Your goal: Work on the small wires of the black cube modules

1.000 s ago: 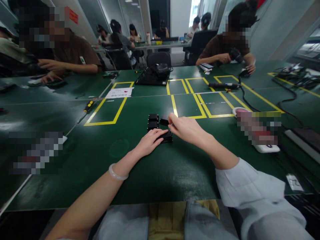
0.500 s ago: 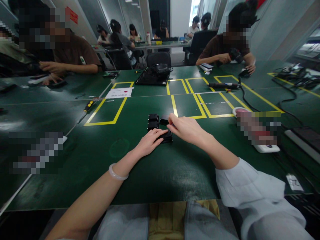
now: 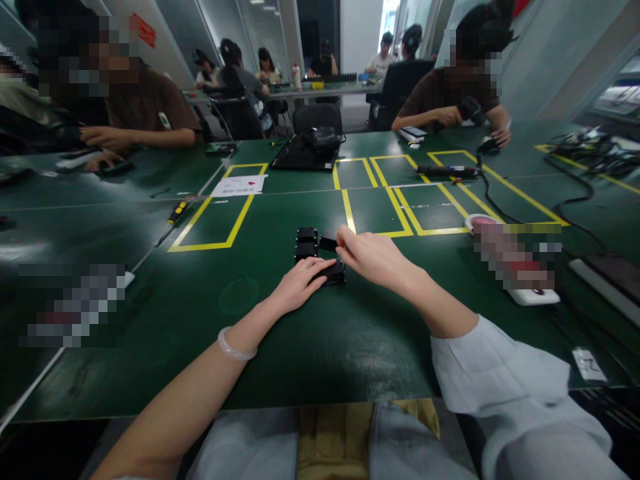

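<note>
In front of me, a small black block-like assembly [image 3: 307,244] lies on the green table, beside a flat black piece [image 3: 338,272] nearer to me. My left hand [image 3: 299,285] lies with stretched fingers over the edge of that nearer piece, its thumb on the near side. My right hand [image 3: 369,255] is closed in a pinch around the end of a thin black rectangular part [image 3: 327,243], just right of the assembly. Its fingertips hide that end, and what kind of parts these are cannot be made out.
Yellow tape [image 3: 233,230] marks boxes on the table [image 3: 280,360]. A yellow-black screwdriver [image 3: 179,211] lies left, a paper label [image 3: 239,185] behind it. A white-edged device [image 3: 535,295] and cables [image 3: 575,200] are at right. A black panel [image 3: 300,157] lies beyond; two people work opposite.
My hands and the black parts are almost where they were; my right fingertips have shifted very slightly. In the background a seated person has turned and leaned left.
</note>
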A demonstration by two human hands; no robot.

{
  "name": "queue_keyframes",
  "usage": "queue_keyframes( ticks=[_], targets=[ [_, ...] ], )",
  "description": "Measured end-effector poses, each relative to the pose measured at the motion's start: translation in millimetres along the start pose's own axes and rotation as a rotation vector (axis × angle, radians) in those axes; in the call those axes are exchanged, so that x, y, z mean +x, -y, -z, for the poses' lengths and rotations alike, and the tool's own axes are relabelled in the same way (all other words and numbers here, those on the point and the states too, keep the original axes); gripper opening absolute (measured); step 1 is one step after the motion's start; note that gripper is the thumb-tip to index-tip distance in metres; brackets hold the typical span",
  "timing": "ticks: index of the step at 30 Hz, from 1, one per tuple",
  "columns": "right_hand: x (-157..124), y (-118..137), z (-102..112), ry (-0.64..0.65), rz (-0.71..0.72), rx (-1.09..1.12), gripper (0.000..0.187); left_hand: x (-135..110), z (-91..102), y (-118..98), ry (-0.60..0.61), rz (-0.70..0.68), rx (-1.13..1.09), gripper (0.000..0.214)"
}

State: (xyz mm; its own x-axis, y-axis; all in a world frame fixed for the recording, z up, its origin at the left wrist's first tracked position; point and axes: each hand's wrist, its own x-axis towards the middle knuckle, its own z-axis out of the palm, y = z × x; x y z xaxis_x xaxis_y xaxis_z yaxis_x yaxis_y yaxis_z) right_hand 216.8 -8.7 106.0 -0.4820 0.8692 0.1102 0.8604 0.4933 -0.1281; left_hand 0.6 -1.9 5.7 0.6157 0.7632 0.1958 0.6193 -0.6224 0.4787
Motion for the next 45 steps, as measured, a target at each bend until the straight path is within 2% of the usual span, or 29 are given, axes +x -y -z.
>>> queue_keyframes(
  ticks=[28, 38, 45],
  targets=[
    [-1.1, -1.2, -0.7, -0.016, 0.015, 0.030, 0.026, -0.2, 0.1, 0.2, -0.002, -0.006, -0.003, 0.042],
    [-0.6, -1.7, 1.5, 0.026, 0.009, 0.001, 0.026, 0.1, 2.4, -3.5, 0.015, 0.018, -0.006, 0.042],
    [-2.0, -1.5, 0.1, -0.012, 0.017, 0.016, 0.025, -0.4, -0.2, -0.4, -0.002, 0.010, -0.003, 0.042]
  ],
)
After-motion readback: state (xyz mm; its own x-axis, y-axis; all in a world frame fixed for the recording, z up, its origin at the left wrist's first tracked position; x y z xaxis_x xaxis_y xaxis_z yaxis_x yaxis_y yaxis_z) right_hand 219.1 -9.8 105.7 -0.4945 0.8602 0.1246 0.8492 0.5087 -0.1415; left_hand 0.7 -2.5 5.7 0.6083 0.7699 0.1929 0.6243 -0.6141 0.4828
